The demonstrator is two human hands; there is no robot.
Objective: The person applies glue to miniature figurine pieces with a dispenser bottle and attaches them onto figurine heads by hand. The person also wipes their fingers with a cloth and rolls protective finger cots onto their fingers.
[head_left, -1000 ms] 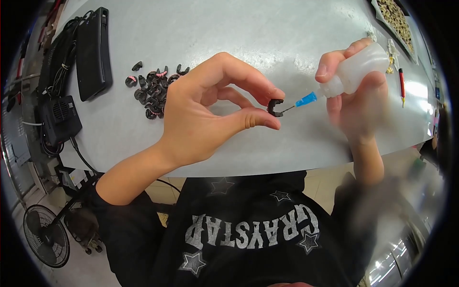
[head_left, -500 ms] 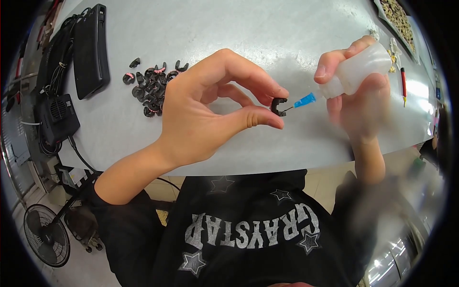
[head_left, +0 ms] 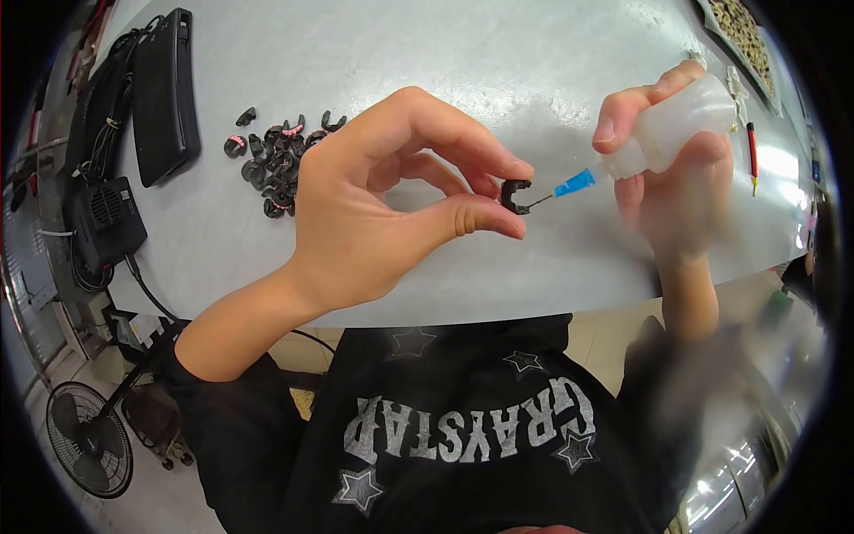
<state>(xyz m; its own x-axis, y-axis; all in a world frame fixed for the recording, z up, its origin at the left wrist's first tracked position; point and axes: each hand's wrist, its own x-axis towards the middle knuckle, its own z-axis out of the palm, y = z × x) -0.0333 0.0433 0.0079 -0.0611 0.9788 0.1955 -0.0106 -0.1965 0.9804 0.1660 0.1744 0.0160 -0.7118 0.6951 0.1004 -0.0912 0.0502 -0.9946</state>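
Note:
Between thumb and fingertips, my left hand [head_left: 365,205] pinches a small black C-shaped piece [head_left: 514,197], its gap facing right. My right hand [head_left: 680,178] is wrapped round a translucent white squeeze bottle [head_left: 689,120], tilted so that it points down to the left. On its nozzle is a blue dispensing needle tip [head_left: 575,183]; the thin metal needle reaches the lower arm of the black piece and seems to touch it. Left of my left hand lies a loose pile of similar small black pieces [head_left: 277,165], some with pink on them.
A long black case [head_left: 166,98] lies on the grey table [head_left: 445,294] at the left, beside a black boxy device [head_left: 108,218] with cables. At the right are a red pen-like tool [head_left: 753,158] and a tray of small bits [head_left: 743,40]. A fan [head_left: 89,440] stands lower left.
The right hand and bottle have shifted slightly right, drawing the needle back a little from the black piece. The left hand has moved very slightly left, still pinching it.

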